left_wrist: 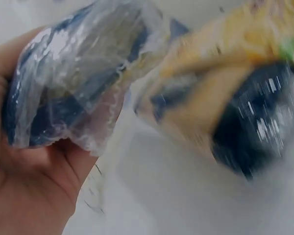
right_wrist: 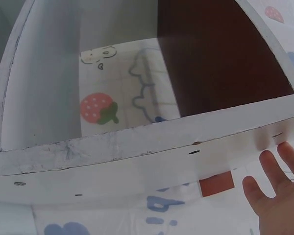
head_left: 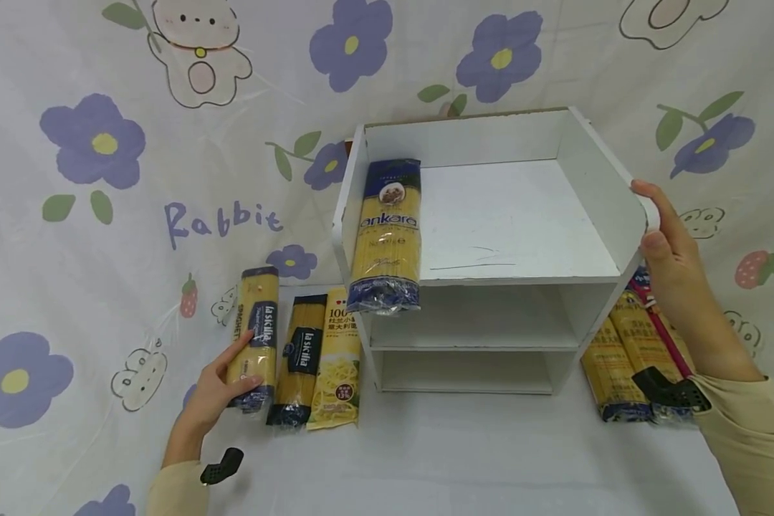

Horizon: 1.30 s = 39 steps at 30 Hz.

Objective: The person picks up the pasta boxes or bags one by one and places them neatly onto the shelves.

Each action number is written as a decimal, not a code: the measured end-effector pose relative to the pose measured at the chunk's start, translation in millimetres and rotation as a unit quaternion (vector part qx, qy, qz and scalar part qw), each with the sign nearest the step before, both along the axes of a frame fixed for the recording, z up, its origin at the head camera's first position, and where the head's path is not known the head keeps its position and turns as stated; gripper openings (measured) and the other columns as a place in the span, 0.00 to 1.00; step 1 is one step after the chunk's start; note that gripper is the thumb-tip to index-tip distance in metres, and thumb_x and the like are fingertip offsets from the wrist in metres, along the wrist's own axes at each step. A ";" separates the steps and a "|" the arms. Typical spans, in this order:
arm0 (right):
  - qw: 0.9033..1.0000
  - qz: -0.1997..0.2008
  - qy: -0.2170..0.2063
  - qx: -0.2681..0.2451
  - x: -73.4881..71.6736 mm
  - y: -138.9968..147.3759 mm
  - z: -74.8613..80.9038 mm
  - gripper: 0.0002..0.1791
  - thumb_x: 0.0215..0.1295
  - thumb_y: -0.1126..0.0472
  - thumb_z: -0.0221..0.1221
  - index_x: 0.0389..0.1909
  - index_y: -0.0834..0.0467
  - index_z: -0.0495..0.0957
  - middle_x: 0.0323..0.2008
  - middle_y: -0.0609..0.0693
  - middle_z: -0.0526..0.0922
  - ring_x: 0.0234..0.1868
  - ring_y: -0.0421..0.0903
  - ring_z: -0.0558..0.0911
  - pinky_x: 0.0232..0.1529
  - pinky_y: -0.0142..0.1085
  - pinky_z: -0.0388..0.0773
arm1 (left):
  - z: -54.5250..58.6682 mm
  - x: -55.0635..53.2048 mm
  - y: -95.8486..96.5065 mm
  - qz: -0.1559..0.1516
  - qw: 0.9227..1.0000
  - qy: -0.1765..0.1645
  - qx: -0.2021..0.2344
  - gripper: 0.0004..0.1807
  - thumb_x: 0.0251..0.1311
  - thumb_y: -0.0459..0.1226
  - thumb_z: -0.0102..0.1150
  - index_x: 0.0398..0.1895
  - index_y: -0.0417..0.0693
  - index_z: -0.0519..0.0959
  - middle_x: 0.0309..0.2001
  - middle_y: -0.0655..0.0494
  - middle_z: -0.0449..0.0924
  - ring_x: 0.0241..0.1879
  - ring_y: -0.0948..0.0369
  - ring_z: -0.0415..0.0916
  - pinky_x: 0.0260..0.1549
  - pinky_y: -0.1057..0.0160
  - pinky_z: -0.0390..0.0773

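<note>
My left hand grips a pack of la sicilia spaghetti, thumb and fingers around its lower half. In the left wrist view, the clear, crinkled end of this spaghetti pack sits in the palm. At the right, my right hand holds the side wall of a white shelf unit, with the thumb at the wall's front edge. In the right wrist view, fingertips are at a panel of the unit. An ankara spaghetti pack lies on the top level, along the left wall.
Beside the held pack lie another la sicilia pack and a yellow pasta pack. Several yellow packs lie right of the unit, partly hidden by my right arm. A flower-patterned cloth hangs behind.
</note>
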State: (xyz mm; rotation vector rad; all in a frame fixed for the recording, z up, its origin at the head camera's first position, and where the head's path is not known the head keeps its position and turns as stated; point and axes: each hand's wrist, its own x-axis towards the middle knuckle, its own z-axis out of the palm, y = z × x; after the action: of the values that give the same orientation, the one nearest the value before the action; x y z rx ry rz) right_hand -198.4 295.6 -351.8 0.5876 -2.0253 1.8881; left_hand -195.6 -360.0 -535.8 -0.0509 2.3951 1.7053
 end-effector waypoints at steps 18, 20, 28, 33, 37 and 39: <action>1.000 -0.001 0.000 -0.002 0.8 -0.9 2.0 0.34 0.73 0.46 0.54 0.76 0.46 0.56 0.76 0.49 0.56 0.72 0.45 0.60 0.67 0.21 0.63 | 117.4 31.1 80.1 -0.037 0.979 0.179 0.093 0.49 0.58 0.24 0.64 0.78 0.65 0.55 0.71 0.54 0.61 0.54 0.62 0.74 0.47 0.69 0.83; 1.000 -0.006 -0.004 0.002 1.5 -1.0 2.8 0.34 0.73 0.45 0.54 0.76 0.46 0.56 0.76 0.48 0.55 0.72 0.45 0.59 0.71 0.24 0.60 | 131.8 37.7 89.9 -0.041 0.973 0.200 0.109 0.50 0.56 0.22 0.64 0.78 0.62 0.55 0.70 0.54 0.63 0.53 0.61 0.75 0.46 0.68 0.83; 1.000 -0.002 0.006 -0.005 1.1 -3.1 3.4 0.34 0.73 0.45 0.53 0.76 0.47 0.56 0.74 0.48 0.56 0.68 0.44 0.61 0.66 0.22 0.62 | 180.7 61.0 125.0 -0.077 0.951 0.268 0.134 0.51 0.51 0.18 0.64 0.78 0.53 0.56 0.70 0.53 0.64 0.56 0.60 0.76 0.48 0.67 0.84; 1.000 0.009 0.017 -0.012 -0.3 -2.7 2.4 0.34 0.73 0.46 0.53 0.76 0.48 0.57 0.72 0.47 0.60 0.67 0.42 0.63 0.59 0.19 0.67 | 204.2 74.7 151.3 -0.098 0.939 0.294 0.150 0.52 0.47 0.18 0.67 0.77 0.48 0.57 0.69 0.51 0.66 0.55 0.60 0.78 0.47 0.64 0.85; 1.000 0.006 0.016 -0.004 -0.5 -2.0 2.1 0.34 0.73 0.46 0.53 0.76 0.47 0.56 0.74 0.48 0.59 0.69 0.43 0.62 0.60 0.18 0.67 | 215.6 81.1 174.3 -0.116 0.932 0.311 0.147 0.52 0.47 0.22 0.72 0.77 0.46 0.58 0.70 0.51 0.67 0.56 0.59 0.78 0.48 0.63 0.85; 1.000 0.007 0.016 -0.005 -0.8 -2.4 1.8 0.34 0.74 0.46 0.53 0.76 0.47 0.56 0.74 0.48 0.58 0.70 0.44 0.62 0.61 0.18 0.66 | 218.9 83.6 185.4 -0.127 0.929 0.316 0.147 0.51 0.48 0.25 0.73 0.77 0.46 0.58 0.71 0.51 0.66 0.56 0.59 0.78 0.50 0.63 0.84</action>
State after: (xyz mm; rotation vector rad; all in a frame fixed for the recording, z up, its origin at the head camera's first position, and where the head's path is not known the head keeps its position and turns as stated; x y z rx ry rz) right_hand -199.2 293.3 -350.0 0.6267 -1.9953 1.8849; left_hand -112.0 -174.5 -316.8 0.9464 2.3354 2.1563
